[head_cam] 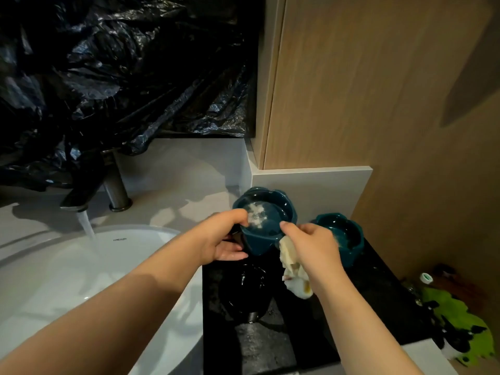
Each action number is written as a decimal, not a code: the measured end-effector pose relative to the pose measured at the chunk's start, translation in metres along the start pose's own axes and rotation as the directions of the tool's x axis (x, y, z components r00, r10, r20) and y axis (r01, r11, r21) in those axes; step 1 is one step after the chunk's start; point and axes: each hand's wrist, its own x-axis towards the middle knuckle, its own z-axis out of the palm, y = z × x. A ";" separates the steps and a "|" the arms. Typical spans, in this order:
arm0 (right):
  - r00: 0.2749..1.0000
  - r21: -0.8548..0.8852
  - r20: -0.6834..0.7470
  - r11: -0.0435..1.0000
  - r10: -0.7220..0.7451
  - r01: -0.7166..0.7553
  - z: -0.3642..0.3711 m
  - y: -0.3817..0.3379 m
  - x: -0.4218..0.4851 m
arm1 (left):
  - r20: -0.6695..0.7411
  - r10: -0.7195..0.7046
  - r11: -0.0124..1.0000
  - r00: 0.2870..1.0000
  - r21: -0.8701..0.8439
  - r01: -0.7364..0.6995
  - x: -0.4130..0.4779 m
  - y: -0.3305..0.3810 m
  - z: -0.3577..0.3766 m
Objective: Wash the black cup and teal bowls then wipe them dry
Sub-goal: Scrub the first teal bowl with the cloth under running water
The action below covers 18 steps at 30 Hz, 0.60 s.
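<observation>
Head view looks down on a pale stone countertop (176,171) with a white oval sink (40,280) set into it. A dark metal tap (89,190) behind the sink runs a stream of water (88,226) into the basin. Crumpled black plastic sheeting (121,63) covers the wall behind the sink, and a wood-grain panel (378,90) rises to the right of it. Just right of the sink lies a dark wet slab (373,307) carrying the dishes. A black cup (243,293) stands there upright, glossy and hard to make out against the dark surface. A second teal bowl (346,236) sits farther right of the sink, upright, its lobed inside shining wet. Above the slab, beside the sink's right edge, a teal bowl (266,239) is held tilted toward the camera, with a patch of white foam (255,213) inside. The left hand (221,236) grips this bowl, thumb over the rim and fingers beneath. The right hand (311,244) is curled around a cream cloth (292,269) that hangs below it. Its thumb reaches the bowl's near rim, though it may only be touching rather than pinching. Far right of the sink, low down, lie a bright green item (454,312) and a white-capped bottle (427,277).
</observation>
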 end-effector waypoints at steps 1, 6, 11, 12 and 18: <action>1.000 0.006 0.023 1.000 -0.012 0.012 0.007 -0.007 -0.002 | 0.002 0.018 1.000 1.000 -0.021 -0.018 -0.005 0.000 -0.010; 0.993 -0.032 0.107 0.998 -0.050 0.054 0.055 -0.030 -0.011 | -0.064 0.130 0.974 0.989 -0.177 -0.140 -0.024 0.001 -0.063; 0.974 -0.001 0.222 0.999 -0.035 0.036 0.118 -0.054 -0.026 | -0.146 0.139 0.956 0.980 -0.238 -0.171 -0.042 -0.006 -0.131; 0.970 0.004 0.242 1.000 -0.026 0.025 0.130 -0.057 -0.029 | -0.163 0.131 0.953 0.978 -0.251 -0.169 -0.043 -0.009 -0.143; 0.934 -0.036 0.355 0.999 0.044 -0.034 0.204 -0.041 -0.042 | -0.184 0.088 0.952 0.979 -0.275 -0.137 -0.056 -0.040 -0.206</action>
